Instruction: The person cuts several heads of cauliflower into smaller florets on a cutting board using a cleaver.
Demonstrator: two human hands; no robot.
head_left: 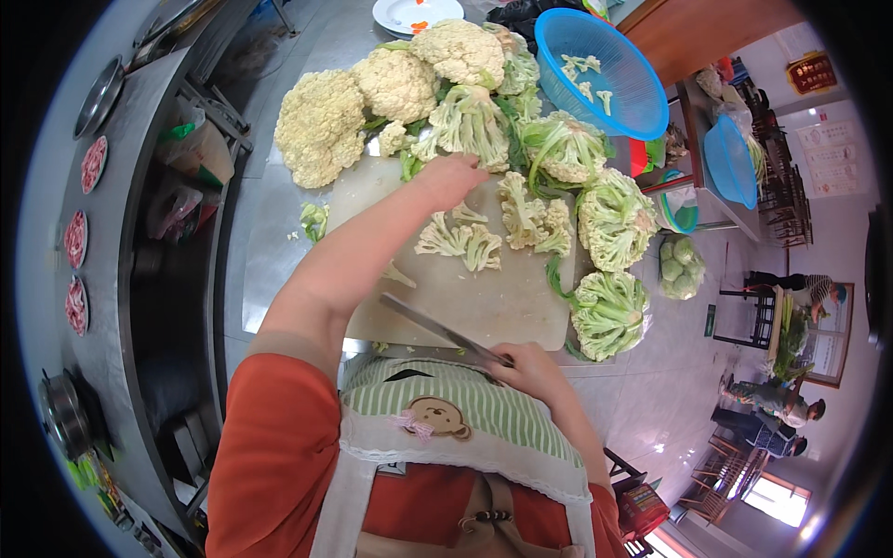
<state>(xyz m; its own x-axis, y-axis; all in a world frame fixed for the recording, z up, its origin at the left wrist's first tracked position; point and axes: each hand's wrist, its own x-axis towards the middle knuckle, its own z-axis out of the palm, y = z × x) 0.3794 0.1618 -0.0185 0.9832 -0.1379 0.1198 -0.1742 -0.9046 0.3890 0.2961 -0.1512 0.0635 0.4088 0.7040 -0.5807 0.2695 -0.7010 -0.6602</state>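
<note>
My left hand [452,183] reaches across a pale cutting board [460,300] to the near edge of an upturned cauliflower head [471,122]. Its fingers are partly hidden, so I cannot tell whether they grip anything. Close to my apron, my right hand [534,371] holds a kitchen knife [439,326] by the handle, its blade slanting over the board's near edge. Cut cauliflower florets [460,243] lie on the board below my left hand, with more florets [527,216] to their right. A small cauliflower piece [398,273] shows beside my forearm.
Whole cauliflower heads [319,129] line the far side, and others [610,317] the right. A blue plastic basket [628,77] holds a few florets. A white plate [418,12] stands beyond. Plates of sliced meat [77,305] sit on the left steel counter [111,265]. People [774,408] are far right.
</note>
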